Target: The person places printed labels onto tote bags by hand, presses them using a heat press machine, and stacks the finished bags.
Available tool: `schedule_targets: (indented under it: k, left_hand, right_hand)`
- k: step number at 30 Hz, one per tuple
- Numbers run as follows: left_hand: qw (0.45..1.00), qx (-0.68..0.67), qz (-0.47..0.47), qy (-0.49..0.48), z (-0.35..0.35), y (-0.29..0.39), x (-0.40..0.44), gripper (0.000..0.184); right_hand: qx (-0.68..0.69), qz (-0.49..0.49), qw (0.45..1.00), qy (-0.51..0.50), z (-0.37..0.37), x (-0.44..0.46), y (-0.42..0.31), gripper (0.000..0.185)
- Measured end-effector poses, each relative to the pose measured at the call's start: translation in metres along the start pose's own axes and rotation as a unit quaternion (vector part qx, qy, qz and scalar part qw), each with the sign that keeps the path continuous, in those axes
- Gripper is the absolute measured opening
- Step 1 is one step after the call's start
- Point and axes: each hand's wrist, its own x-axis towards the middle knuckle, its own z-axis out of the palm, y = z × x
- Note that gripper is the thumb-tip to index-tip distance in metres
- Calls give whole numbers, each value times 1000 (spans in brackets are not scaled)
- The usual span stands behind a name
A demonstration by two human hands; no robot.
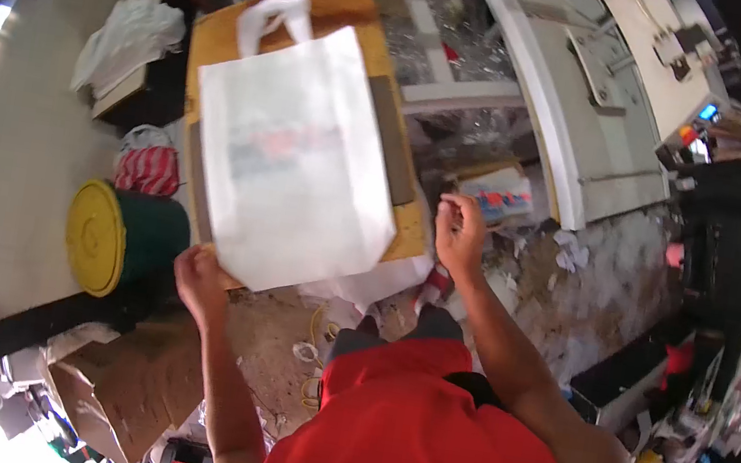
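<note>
On the wooden table (351, 6), the white tote bag (300, 192) lies long axis away from the hands, handles (300, 18) farthest. The left hand (203, 283) is nearer, beside its near-left corner, pinch indiscernible; the right hand (461, 235) hangs apart rightward, fingers curled, whether pressed together I cannot tell.

Free room lies above the bag (298, 173), between left hand (202, 283) and right hand (462, 236); a bin (150, 235) obstructs the left; a white beam (532, 93) bars the right.
</note>
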Motion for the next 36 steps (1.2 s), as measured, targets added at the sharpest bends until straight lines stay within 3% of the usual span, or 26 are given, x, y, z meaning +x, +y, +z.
schedule_targets:
  k: [1, 3, 5, 7, 8, 9, 11, 13, 15, 19, 20, 24, 26, 29, 32, 35, 36]
  left_hand:
    - [999, -46, -12, 25, -2, -34, -3, 24]
    - [989, -15, -35, 146, -12, -22, -29, 29]
    - [980, 82, -84, 160, -33, -71, -58, 27]
    - [967, 209, -95, 106, -40, -84, -106, 26]
    - [959, 267, -45, 84, -46, -110, -136, 25]
    - [952, 303, -23, 31, -52, -133, -172, 24]
    - [934, 345, 2, -97, -60, -161, -234, 24]
    - [860, 374, -144, -315, -51, -105, -279, 26]
    - [809, 397, -31, -432, -74, -201, -352, 26]
    - [816, 356, -162, -425, 15, -75, -360, 26]
    - [818, 302, -235, -428, 35, -57, -354, 26]
    - [866, 194, -188, -420, 85, -61, -351, 26]
    - [873, 176, -156, -428, 114, -41, -333, 28]
    - [890, 132, -117, -419, 132, -36, -320, 27]
    - [878, 140, -183, -420, 128, -37, -316, 28]
    - [863, 181, -192, -432, 114, -40, -319, 28]
    - [864, 180, -192, -430, 110, -42, -320, 28]
  right_hand:
    - [-64, 11, 998, -6, -21, -5, 35, 18]
    - [-127, 30, 991, -19, -58, -16, 122, 17]
    - [-299, 37, 944, -137, -91, -21, 222, 17]
    - [-367, 26, 909, -195, -108, -1, 308, 23]
    - [-434, 11, 867, -243, -109, 9, 340, 29]
    - [-429, 12, 867, -252, -108, 26, 356, 29]
    - [-441, -33, 848, -293, -98, 60, 367, 41]
    - [-431, -23, 841, -326, -78, 86, 386, 44]
    - [-422, -12, 835, -354, -65, 95, 392, 48]
    - [-459, -66, 807, -365, -60, 96, 406, 57]
    - [-473, -82, 798, -364, -61, 99, 407, 60]
    - [-386, -34, 833, -394, -77, 106, 402, 61]
    - [-331, -95, 871, -350, -78, 106, 397, 56]
    - [-382, -141, 846, -343, -69, 103, 416, 47]
    - [-378, -105, 854, -342, -60, 108, 441, 37]
    - [-317, -46, 857, -404, -70, 133, 406, 24]
    - [-254, -68, 897, -355, -70, 134, 413, 16]
